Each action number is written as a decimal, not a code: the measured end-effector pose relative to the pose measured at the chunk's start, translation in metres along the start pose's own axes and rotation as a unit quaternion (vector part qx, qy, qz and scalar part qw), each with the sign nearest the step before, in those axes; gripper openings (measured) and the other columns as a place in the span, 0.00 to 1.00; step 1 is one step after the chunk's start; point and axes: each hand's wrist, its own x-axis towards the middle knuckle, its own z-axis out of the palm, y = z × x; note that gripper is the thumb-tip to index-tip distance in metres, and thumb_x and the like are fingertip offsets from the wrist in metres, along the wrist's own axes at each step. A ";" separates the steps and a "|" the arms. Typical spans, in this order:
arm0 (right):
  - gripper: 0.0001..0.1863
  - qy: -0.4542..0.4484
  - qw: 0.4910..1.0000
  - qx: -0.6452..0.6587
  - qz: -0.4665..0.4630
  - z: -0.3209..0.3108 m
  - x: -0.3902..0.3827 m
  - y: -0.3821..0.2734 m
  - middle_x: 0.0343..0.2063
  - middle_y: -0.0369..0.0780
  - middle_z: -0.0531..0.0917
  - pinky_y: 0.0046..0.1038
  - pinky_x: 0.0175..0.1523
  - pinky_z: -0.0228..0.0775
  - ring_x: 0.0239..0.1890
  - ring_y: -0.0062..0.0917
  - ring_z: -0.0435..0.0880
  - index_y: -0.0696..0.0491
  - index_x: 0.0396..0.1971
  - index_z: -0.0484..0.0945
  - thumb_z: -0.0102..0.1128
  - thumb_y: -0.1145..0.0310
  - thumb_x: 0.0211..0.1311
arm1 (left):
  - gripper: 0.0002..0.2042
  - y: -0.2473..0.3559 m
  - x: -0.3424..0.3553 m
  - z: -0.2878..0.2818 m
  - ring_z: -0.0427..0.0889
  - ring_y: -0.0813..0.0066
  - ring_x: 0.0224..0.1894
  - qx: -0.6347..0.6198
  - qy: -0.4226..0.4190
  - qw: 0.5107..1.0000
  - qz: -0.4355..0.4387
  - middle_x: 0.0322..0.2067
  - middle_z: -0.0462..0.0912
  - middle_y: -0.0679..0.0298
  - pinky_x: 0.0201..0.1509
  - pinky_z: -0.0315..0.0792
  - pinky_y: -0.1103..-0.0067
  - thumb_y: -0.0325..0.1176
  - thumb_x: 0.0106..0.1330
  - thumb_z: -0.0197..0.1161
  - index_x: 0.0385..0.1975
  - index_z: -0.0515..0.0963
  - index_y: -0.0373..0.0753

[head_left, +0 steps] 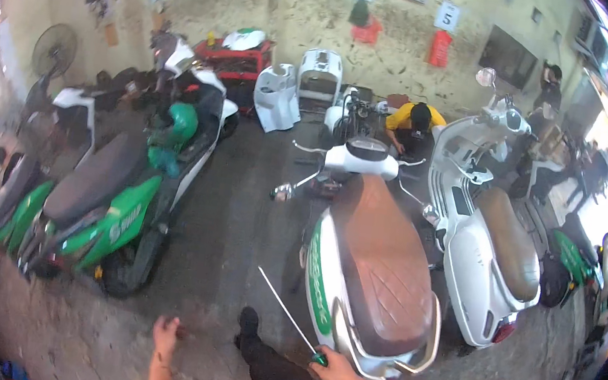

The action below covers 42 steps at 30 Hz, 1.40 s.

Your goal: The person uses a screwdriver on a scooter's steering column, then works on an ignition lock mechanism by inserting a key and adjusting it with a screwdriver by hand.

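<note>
My right hand grips a screwdriver, my left hand hangs loosely spread; swinging rightward could scratch the near scooter.

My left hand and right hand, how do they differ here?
The right hand grips a screwdriver by its green handle; the left hand appears empty and loosely curled. The right hand is beside the nearest white scooter; the left hand is well apart from it. Both are bare.
</note>
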 end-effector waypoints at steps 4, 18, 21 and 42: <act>0.30 -0.025 0.990 0.097 0.103 0.014 0.142 -0.039 0.44 0.53 0.79 0.38 0.54 0.69 0.49 0.47 0.77 0.51 0.55 0.68 0.60 0.51 0.56 | 0.15 -0.158 0.108 -0.026 0.80 0.65 0.29 0.193 -0.039 0.980 -0.031 0.26 0.81 0.53 0.33 0.73 0.71 0.34 0.57 0.61 0.35 0.74 0.27; 0.24 0.293 0.888 0.314 0.167 -0.021 0.454 -0.124 0.31 0.41 0.77 0.27 0.34 0.70 0.30 0.24 0.77 0.56 0.55 0.66 0.59 0.69 0.58 | 0.11 0.108 0.538 0.157 0.77 0.63 0.28 0.175 -0.131 0.968 0.126 0.27 0.81 0.56 0.38 0.71 0.68 0.28 0.56 0.61 0.36 0.76 0.28; 0.25 0.357 0.807 0.408 0.234 -0.026 0.501 -0.157 0.34 0.42 0.78 0.25 0.38 0.69 0.32 0.22 0.77 0.55 0.55 0.68 0.61 0.67 0.57 | 0.17 0.245 0.604 0.303 0.81 0.55 0.41 0.280 -0.298 0.904 0.123 0.38 0.82 0.47 0.45 0.71 0.70 0.36 0.59 0.62 0.38 0.76 0.26; 0.29 0.522 0.633 0.493 0.291 -0.149 0.731 -0.114 0.48 0.45 0.77 0.29 0.55 0.67 0.49 0.28 0.76 0.59 0.58 0.66 0.64 0.67 0.57 | 0.20 0.449 0.565 0.730 0.82 0.73 0.36 0.143 -0.793 0.591 -0.021 0.38 0.83 0.54 0.38 0.77 0.79 0.28 0.67 0.57 0.57 0.63 0.29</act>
